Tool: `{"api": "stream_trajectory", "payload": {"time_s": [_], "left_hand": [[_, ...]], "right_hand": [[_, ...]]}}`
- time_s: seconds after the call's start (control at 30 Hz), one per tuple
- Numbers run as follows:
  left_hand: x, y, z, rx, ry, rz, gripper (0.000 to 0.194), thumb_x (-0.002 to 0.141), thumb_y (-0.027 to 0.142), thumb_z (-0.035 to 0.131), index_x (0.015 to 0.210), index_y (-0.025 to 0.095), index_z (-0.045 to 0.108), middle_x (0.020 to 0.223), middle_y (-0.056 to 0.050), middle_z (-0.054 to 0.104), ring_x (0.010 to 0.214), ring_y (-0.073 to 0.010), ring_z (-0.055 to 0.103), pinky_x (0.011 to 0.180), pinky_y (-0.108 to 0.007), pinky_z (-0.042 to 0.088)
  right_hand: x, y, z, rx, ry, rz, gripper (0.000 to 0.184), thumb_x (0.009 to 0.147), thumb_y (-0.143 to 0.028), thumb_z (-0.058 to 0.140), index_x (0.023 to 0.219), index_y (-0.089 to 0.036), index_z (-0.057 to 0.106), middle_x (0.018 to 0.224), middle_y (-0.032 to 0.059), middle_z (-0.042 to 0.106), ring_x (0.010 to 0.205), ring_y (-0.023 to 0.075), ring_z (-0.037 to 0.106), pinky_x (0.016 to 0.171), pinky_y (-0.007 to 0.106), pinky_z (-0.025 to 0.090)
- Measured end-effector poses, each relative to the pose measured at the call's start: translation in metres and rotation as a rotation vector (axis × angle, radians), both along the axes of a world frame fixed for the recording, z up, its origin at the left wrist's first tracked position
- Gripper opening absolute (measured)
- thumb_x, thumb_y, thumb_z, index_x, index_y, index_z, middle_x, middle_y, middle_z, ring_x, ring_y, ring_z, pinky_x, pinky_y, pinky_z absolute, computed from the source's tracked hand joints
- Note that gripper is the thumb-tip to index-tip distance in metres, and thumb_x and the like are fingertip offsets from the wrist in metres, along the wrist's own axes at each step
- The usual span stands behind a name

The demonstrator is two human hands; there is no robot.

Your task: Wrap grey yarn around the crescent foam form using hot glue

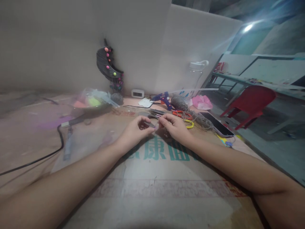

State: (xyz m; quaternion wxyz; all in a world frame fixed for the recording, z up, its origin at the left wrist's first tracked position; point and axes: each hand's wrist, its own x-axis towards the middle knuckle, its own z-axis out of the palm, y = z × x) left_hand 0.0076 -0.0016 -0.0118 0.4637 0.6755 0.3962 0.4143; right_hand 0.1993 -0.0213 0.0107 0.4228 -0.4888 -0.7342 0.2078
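My left hand [138,128] pinches a small grey flat piece [150,124] between thumb and forefinger, over the middle of the printed sheet [152,171]. Close beside it, my right hand [173,126] has its thumb and fingers pressed together at the tip of that piece. What the right fingers hold is too small to make out. A hint of purple shows between the two hands. Just behind them lie red-handled scissors [182,114] and a yellow handle loop [190,124].
Behind the hands are a blue glue gun [163,98], grey yarn [179,103], a small digital clock [137,93] and a clear bottle [194,78]. A phone [218,124] lies at right. A black cable [60,140] crosses the left. A decorated moon [106,63] hangs on the wall.
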Motion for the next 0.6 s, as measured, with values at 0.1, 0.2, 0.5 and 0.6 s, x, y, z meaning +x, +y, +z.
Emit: {"api": "stream_trajectory", "payload": {"time_s": [0.1, 0.2, 0.5, 0.6], "left_hand": [[-0.0007, -0.0027, 0.0049, 0.008, 0.007, 0.024, 0.031, 0.072, 0.037, 0.074, 0.092, 0.018, 0.058, 0.078, 0.0, 0.063, 0.069, -0.0136, 0.06, 0.061, -0.025, 0.044], [-0.0008, -0.0029, 0.0056, 0.004, -0.019, 0.016, 0.031, 0.072, 0.036, 0.073, 0.092, 0.018, 0.058, 0.076, 0.0, 0.063, 0.067, -0.0134, 0.06, 0.062, -0.025, 0.044], [0.0029, -0.0019, 0.0035, -0.051, -0.062, -0.067, 0.041, 0.071, 0.03, 0.074, 0.104, 0.017, 0.054, 0.087, -0.004, 0.066, 0.076, -0.0156, 0.064, 0.067, -0.027, 0.049], [0.0024, -0.0041, 0.0061, -0.03, -0.036, -0.036, 0.04, 0.071, 0.035, 0.075, 0.101, 0.017, 0.055, 0.083, -0.003, 0.066, 0.073, -0.0157, 0.064, 0.065, -0.027, 0.048]], "right_hand": [[0.0005, -0.0002, 0.0001, 0.015, -0.009, 0.006, 0.026, 0.092, -0.034, 0.051, 0.074, -0.018, 0.061, 0.069, -0.0009, 0.064, 0.064, 0.0113, 0.056, 0.064, 0.023, 0.042], [0.0011, 0.0002, 0.0004, 0.027, -0.018, 0.005, 0.026, 0.092, -0.032, 0.05, 0.074, -0.018, 0.061, 0.069, -0.0007, 0.064, 0.065, 0.0115, 0.057, 0.064, 0.023, 0.042], [0.0, -0.0003, -0.0001, -0.002, 0.013, 0.006, 0.025, 0.092, -0.034, 0.05, 0.075, -0.019, 0.06, 0.068, -0.0009, 0.064, 0.062, 0.0118, 0.057, 0.061, 0.024, 0.043], [0.0001, -0.001, 0.0008, 0.002, 0.005, 0.004, 0.026, 0.092, -0.034, 0.05, 0.073, -0.019, 0.06, 0.067, -0.001, 0.063, 0.061, 0.0113, 0.056, 0.06, 0.023, 0.043]]}}
